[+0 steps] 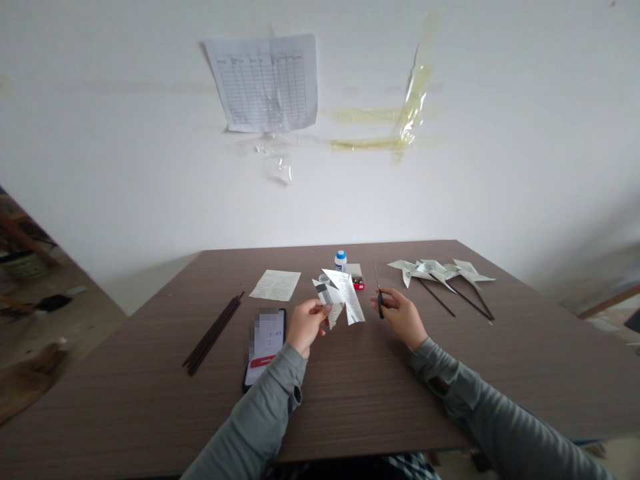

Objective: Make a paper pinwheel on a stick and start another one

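Observation:
My left hand (306, 327) is closed on a printed white paper (351, 298) cut into flaps that stand apart, and holds it above the table. To its right, my right hand (404, 318) grips scissors (381, 307) by the black handle, the thin blades pointing away from me. The scissors are apart from the paper. Just behind the paper stand a white bottle with a blue cap (341, 261) and a small red box (359, 284) with little metallic things in it, both partly hidden by the paper.
Several paper pinwheels (434, 269) on dark sticks lie at the right. A flat printed paper sheet (276, 285), a bundle of dark sticks (214, 333) and a phone (265, 343) lie at the left of the brown table (350, 407). A white wall rises behind.

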Motion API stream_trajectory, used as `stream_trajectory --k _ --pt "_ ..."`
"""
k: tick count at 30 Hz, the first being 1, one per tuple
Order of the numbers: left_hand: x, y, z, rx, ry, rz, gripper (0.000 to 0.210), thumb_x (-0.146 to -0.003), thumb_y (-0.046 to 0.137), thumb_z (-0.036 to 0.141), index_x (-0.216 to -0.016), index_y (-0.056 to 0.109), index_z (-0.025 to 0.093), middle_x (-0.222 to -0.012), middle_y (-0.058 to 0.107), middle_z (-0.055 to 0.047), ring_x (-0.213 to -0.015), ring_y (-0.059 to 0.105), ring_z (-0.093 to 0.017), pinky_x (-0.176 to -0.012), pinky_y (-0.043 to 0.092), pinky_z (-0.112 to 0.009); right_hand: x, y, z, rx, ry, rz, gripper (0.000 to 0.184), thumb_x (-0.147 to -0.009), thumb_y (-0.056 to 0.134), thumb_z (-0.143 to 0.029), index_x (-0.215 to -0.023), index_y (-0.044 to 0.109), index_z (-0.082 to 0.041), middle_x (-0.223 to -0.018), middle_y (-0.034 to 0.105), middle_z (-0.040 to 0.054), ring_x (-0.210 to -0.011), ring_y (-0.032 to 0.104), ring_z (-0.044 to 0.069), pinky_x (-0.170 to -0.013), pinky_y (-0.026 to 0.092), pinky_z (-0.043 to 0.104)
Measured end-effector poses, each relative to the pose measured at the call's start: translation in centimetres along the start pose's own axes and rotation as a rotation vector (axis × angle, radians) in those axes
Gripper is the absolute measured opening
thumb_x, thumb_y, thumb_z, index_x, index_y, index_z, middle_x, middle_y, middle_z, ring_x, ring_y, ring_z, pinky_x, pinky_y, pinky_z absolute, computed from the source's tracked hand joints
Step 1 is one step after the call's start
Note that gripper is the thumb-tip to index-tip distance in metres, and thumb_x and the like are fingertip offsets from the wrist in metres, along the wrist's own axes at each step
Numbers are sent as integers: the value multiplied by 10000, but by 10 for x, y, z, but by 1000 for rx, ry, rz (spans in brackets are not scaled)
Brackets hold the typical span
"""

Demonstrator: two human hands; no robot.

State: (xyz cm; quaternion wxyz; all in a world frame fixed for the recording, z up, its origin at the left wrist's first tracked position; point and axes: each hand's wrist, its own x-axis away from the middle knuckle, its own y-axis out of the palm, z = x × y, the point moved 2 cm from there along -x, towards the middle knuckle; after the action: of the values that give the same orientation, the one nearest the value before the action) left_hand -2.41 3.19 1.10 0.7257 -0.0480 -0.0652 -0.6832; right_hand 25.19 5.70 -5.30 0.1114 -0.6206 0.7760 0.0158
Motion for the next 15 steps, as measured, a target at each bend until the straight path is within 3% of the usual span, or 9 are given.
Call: stream_trajectory --k 6,10,15 --pt "1 2 1 -34 -16 -67 190 -923 1023 218 -846 852 186 -700 818 -46 -661 813 -206 -483 446 -197 0 2 -3 -50 55 -68 611 -654 1087 -596 -1123 849 -285 -1005 1004 119 -1001 963 403 -924 791 530" --pt "1 2 0 -20 -20 -33 125 -902 1000 171 -866 880 170 -731 847 -54 -608 757 -175 -460 425 -198 3 3 -9 -80 74 -90 608 -608 1124 -561 -1061 835 -278 -840 939 56 -821 885 332 -814 747 482" --pt "-1 -1 -1 -1 -7 47 228 -850 1110 231 -885 894 165 -810 887 -78 -692 818 -210 -479 467 -203 7 4 -16 -124 86 -100 610 -594 1131 -560 -1037 815 -285 -803 905 33 -754 814 286 -759 695 448"
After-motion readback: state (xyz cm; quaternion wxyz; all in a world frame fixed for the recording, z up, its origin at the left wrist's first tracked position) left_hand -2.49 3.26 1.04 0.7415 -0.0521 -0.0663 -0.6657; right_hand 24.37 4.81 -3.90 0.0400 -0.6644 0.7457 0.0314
